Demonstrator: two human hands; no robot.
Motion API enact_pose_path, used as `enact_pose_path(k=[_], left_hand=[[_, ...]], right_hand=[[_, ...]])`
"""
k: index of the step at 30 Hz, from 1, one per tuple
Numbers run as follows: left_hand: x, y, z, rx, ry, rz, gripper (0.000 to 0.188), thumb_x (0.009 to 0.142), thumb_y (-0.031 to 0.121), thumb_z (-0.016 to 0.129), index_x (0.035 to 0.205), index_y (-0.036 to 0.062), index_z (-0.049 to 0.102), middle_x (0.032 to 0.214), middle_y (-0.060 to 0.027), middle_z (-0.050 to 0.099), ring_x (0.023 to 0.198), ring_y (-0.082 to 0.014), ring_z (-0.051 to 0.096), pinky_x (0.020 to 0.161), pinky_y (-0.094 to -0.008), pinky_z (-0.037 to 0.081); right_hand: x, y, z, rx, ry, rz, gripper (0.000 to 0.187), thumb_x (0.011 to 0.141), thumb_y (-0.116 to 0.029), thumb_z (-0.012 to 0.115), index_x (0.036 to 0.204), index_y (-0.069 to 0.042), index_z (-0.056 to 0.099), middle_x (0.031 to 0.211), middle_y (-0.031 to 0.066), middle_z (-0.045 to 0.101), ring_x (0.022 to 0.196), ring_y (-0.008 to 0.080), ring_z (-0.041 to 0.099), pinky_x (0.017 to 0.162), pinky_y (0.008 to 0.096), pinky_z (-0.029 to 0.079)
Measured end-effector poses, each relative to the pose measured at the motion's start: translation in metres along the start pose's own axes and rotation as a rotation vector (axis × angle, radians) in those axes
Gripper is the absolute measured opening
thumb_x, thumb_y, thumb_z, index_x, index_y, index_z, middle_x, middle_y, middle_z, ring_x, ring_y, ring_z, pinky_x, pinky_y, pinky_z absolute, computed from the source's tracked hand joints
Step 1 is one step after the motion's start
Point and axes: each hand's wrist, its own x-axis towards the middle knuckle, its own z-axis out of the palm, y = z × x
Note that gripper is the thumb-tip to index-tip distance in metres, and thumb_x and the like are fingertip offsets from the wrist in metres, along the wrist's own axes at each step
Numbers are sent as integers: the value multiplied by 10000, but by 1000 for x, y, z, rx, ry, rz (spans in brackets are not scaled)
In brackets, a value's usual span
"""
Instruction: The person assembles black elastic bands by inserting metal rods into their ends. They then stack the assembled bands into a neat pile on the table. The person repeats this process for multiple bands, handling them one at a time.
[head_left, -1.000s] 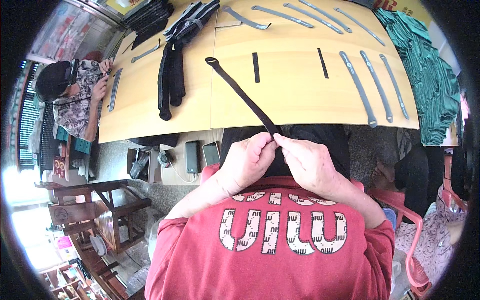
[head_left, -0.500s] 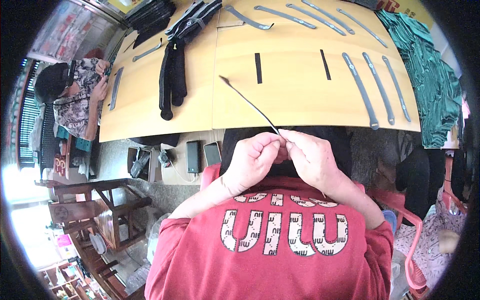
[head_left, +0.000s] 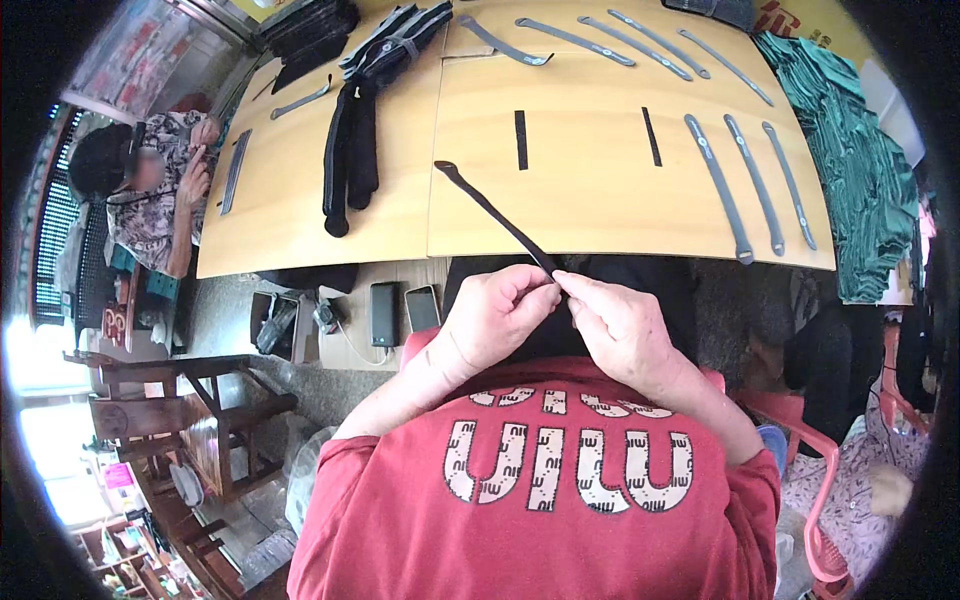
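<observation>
Close above my lap, just off the table's near edge, my left hand [head_left: 500, 315] and my right hand [head_left: 622, 320] meet with fingers pinched together. Between them they grip one end of a dark strap [head_left: 495, 217]. It reaches up and left over the table, its broad side showing and its far end rounded. The fingertips hide the gripped end. Beyond the hands, two short black strips [head_left: 521, 140] lie apart on the table. Three grey straps [head_left: 720, 190] rest side by side to the right, and several more [head_left: 575, 42] lie along the far side.
The yellow table [head_left: 590, 215] ends just ahead of my hands. Bundled black straps [head_left: 350, 165] lie left of centre. Green fabric [head_left: 865, 170] is heaped at the right edge. A person [head_left: 155, 200] works at the left end. Wooden chair [head_left: 200, 420] and two phone-like devices [head_left: 384, 314] are lower left.
The strap has turned from edge-on to showing its broad side. My fingers have shifted slightly around its near end. The person at the left has moved their hands a little.
</observation>
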Motion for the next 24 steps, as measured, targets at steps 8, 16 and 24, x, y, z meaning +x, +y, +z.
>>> enact_pose_path(k=[8, 16, 24], left_hand=[[0, 0, -4, -87, -80, -49, 165, 856, 133, 490, 848, -5, 581, 741, -40, 622, 679, -73, 578, 624, -207, 474], [0, -4, 10, -230, 72, -91, 152, 827, 76, 475, 816, -27, 586, 719, -45, 624, 642, -80, 582, 594, -211, 484], [6, -14, 22, -141, 292, 77, 124, 782, 84, 524, 784, -4, 611, 644, -50, 616, 604, -75, 587, 551, -209, 471]], right_hand=[[2, -4, -5, 228, -112, 286, 251, 794, -30, 479, 1028, 16, 557, 782, 151, 619, 632, 165, 605, 567, 259, 481], [-2, 12, 10, -3, 15, -40, 286, 764, 3, 497, 1048, 31, 513, 842, 188, 596, 758, 297, 606, 631, 334, 497], [4, 9, 16, -49, 81, -33, 318, 772, 10, 479, 1087, 53, 458, 799, 205, 580, 701, 309, 596, 601, 353, 487]])
